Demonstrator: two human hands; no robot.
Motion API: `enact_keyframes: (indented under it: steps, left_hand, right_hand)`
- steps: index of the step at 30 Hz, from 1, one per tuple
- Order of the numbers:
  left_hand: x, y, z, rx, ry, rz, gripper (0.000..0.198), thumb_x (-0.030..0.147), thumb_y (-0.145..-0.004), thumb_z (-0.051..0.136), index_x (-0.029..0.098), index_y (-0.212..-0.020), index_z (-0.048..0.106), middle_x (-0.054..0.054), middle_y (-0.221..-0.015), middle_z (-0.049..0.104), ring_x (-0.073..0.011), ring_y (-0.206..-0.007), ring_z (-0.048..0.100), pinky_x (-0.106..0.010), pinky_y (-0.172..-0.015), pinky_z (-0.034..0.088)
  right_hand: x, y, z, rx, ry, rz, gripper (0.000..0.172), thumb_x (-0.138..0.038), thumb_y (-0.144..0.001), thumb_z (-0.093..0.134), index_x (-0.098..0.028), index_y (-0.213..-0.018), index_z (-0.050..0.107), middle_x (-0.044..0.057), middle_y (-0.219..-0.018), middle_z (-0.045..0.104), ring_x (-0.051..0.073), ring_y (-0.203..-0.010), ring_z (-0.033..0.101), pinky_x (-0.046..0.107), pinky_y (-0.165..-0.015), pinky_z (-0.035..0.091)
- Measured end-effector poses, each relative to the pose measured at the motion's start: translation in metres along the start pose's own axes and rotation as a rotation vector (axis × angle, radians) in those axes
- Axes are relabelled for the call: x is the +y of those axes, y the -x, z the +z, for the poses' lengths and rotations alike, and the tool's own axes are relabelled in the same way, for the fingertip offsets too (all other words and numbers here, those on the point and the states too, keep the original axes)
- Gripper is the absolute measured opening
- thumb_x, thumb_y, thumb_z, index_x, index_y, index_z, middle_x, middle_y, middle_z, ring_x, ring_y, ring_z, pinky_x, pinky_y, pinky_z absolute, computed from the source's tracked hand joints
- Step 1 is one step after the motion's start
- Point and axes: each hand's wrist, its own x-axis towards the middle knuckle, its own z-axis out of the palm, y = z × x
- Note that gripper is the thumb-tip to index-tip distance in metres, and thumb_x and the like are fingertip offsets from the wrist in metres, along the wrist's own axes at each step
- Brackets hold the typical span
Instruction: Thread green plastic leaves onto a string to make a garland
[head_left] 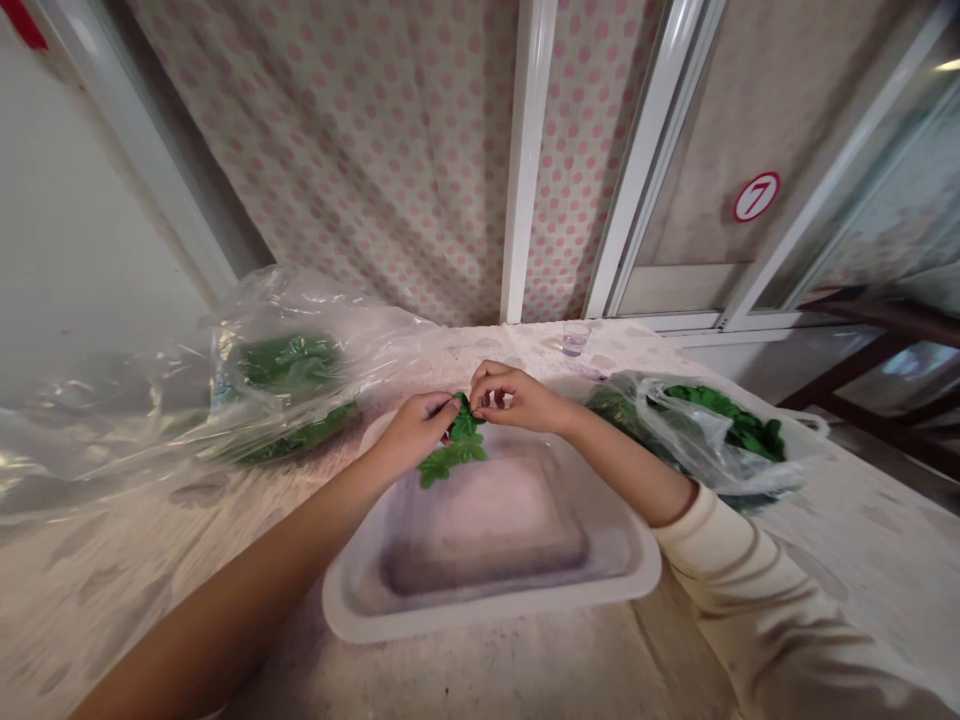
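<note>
My left hand [421, 428] pinches a sprig of green leaves [455, 455] between thumb and fingers, and the lower leaves hang over the far part of a white plastic tray [491, 610]. Close beside it, my right hand [514, 398] has its thumb and fingertips pressed together at the top of the same sprig. Whatever those right fingertips pinch is too small to make out, though they touch the leaves. Part of the sprig is hidden behind the left thumb.
On the left lies a large clear plastic bag [300, 310] with greens inside. A smaller plastic bag [697, 440] of dark green leaves sits at the right. A clear cup [575, 338] stands near the table's back edge, before the dotted curtain [375, 150].
</note>
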Motion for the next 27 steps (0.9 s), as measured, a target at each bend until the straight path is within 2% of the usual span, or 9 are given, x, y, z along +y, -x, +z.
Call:
enact_keyframes:
  steps: [7, 16, 27]
  left_hand:
    - [-0.0043, -0.0029, -0.0026, 0.047, -0.052, -0.018, 0.028, 0.037, -0.077, 0.047, 0.015, -0.063, 0.058, 0.002, -0.053, 0.051, -0.0101, -0.049, 0.048, -0.022, -0.048, 0.039]
    - [-0.0032, -0.0022, -0.0039, 0.106, -0.106, -0.021, 0.029, 0.037, -0.078, 0.044, 0.016, -0.06, 0.052, 0.003, -0.05, 0.045, -0.0099, -0.048, 0.047, -0.021, -0.047, 0.036]
    - [0.0012, -0.0014, -0.0035, 0.203, -0.033, -0.01, 0.029, 0.039, -0.077, 0.045, 0.016, -0.062, 0.051, 0.003, -0.052, 0.043, -0.0093, -0.047, 0.046, -0.022, -0.047, 0.042]
  right_hand:
    - [-0.002, -0.0002, 0.0003, -0.015, -0.013, -0.008, 0.002, -0.016, -0.076, 0.06, -0.015, -0.077, 0.061, 0.001, -0.085, 0.045, 0.007, -0.067, 0.05, 0.02, -0.056, 0.042]
    - [-0.0026, 0.0, 0.0007, -0.021, 0.005, -0.013, 0.003, -0.013, -0.074, 0.059, -0.015, -0.076, 0.061, 0.001, -0.085, 0.045, 0.008, -0.071, 0.049, 0.02, -0.057, 0.041]
    - [-0.0019, 0.0006, -0.0001, -0.034, 0.022, -0.001, 0.004, -0.014, -0.074, 0.06, -0.016, -0.076, 0.062, 0.002, -0.088, 0.044, 0.008, -0.071, 0.048, 0.02, -0.058, 0.042]
